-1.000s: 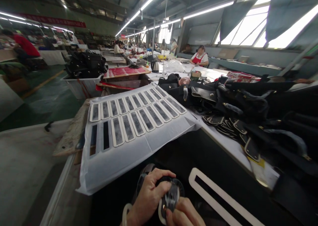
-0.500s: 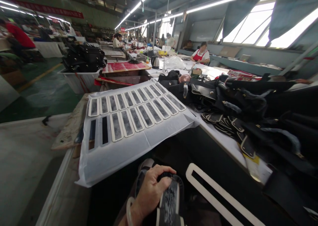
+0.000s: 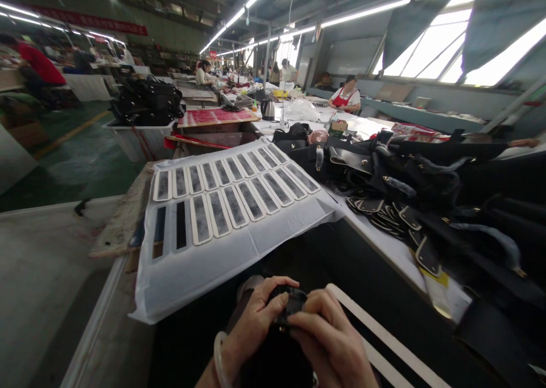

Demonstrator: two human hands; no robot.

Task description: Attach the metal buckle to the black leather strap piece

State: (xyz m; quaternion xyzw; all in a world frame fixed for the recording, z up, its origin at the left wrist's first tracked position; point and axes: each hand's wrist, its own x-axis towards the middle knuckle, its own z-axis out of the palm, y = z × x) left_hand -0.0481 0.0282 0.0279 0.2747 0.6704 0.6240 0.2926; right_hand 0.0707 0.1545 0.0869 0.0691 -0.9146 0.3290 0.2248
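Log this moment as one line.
left hand: grips small black piece | right hand: pinches same piece | white sheet of strips: beyond hands

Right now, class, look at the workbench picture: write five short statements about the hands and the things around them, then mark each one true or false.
1. Both hands grip one small black piece. True: the left hand and right hand pinch the black piece together.
2. The white sheet carries rows of white-framed strips. True.
3. The left wrist is bare. False: it wears a pale bangle.
4. The pile of black straps lies left of the sheet. False: it lies to the right.
5. A long white frame lies on the black surface beside the right hand. True.
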